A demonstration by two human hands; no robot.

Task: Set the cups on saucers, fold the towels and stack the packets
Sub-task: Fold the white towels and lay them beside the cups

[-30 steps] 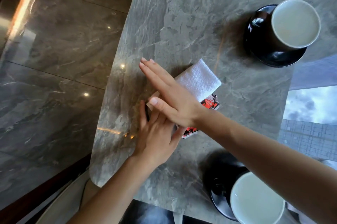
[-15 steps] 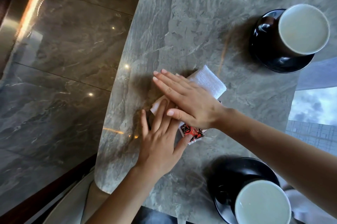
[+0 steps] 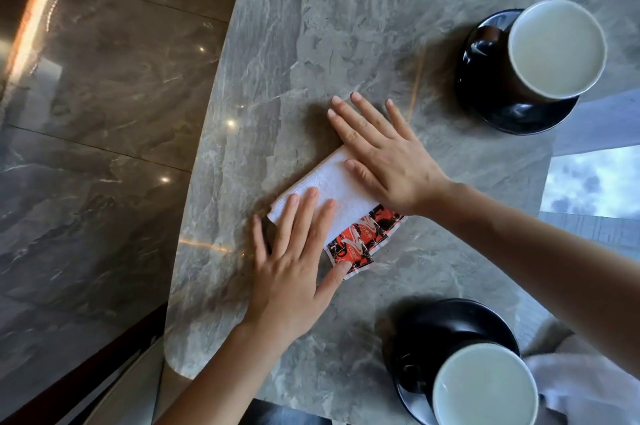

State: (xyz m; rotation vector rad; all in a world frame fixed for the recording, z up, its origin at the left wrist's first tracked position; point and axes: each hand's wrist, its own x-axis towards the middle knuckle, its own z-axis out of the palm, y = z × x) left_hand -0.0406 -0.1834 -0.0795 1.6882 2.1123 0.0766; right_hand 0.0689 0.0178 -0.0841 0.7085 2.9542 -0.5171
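Observation:
A folded white towel point(image 3: 329, 182) lies in the middle of the grey marble table point(image 3: 346, 26). My left hand point(image 3: 298, 258) lies flat on its near end, fingers spread, thumb touching the red and black packets point(image 3: 360, 241) that stick out beside the towel. My right hand point(image 3: 381, 154) presses flat on the towel's far end. A cup point(image 3: 557, 47) stands on a black saucer point(image 3: 485, 85) at the far right. A second cup point(image 3: 485, 386) stands on a black saucer point(image 3: 433, 331) at the near right.
The table's rounded left edge point(image 3: 194, 268) drops to a glossy marble floor point(image 3: 104, 95). A white cloth point(image 3: 588, 386) shows at the bottom right corner beside the near cup. A window reflection brightens the table's right side.
My hands were crossed over the towel. Now they lie apart, the right one moved toward the far end and the left one flat on the near end. More of the towel and packets shows.

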